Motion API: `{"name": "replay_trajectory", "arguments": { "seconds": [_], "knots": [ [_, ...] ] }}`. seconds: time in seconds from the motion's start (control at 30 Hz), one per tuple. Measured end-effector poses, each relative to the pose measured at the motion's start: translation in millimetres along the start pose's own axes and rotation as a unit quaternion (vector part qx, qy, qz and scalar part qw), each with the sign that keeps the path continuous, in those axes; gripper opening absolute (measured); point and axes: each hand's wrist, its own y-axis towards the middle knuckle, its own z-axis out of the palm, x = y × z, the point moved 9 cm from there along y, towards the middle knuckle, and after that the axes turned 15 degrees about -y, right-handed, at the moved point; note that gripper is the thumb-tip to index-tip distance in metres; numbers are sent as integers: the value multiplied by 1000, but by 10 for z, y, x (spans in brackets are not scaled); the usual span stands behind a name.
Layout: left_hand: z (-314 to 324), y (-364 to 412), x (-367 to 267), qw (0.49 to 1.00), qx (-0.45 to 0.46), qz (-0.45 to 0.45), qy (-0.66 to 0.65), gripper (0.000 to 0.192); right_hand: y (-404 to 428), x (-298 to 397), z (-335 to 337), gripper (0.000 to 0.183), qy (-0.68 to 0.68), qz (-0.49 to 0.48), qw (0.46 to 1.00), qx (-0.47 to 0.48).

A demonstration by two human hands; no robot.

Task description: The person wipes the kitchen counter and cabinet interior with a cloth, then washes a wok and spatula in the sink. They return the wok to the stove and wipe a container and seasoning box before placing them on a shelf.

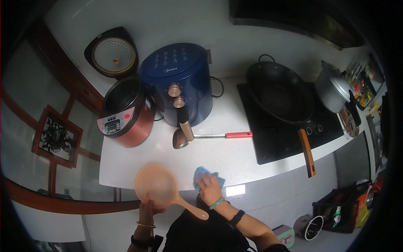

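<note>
My left hand [149, 208] grips a translucent orange plastic ladle [156, 182] by the underside of its bowl, over the counter's front edge. The ladle's handle points down to the right, and some of my fingers are hidden beneath the bowl. A blue cloth [201, 174] lies under my right hand [210, 189], pressed against the white countertop [141, 157] near its front edge. Beyond both hands, a metal ladle with a red grip [238, 135] rests on the counter, in front of a blue Midea air fryer [195, 91].
A rice cooker [138, 123] stands at the left with its lid [114, 55] raised. To the right, a black wok [277, 94] sits on the cooktop [267, 148], its wooden handle [306, 151] overhanging the edge. Behind it is a grey pot [332, 85]. A bin [308, 227] stands on the floor.
</note>
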Motion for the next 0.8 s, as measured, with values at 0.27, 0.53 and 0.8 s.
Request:
{"name": "replay_trajectory", "arguments": {
  "seconds": [0.27, 0.53, 0.8],
  "knots": [
    [83, 360, -1, 998, 60, -14, -24, 49, 470, -1012, -592, 26, 25, 170, 985, -21],
    [-208, 459, 3, 999, 28, -23, 1, 45, 1315, -1734, -495, 40, -306, 119, 943, 61],
    [-247, 525, -97, 1000, 20, -12, -20, 43, 883, -1337, -279, 28, -328, 53, 913, 237]
  ]
}}
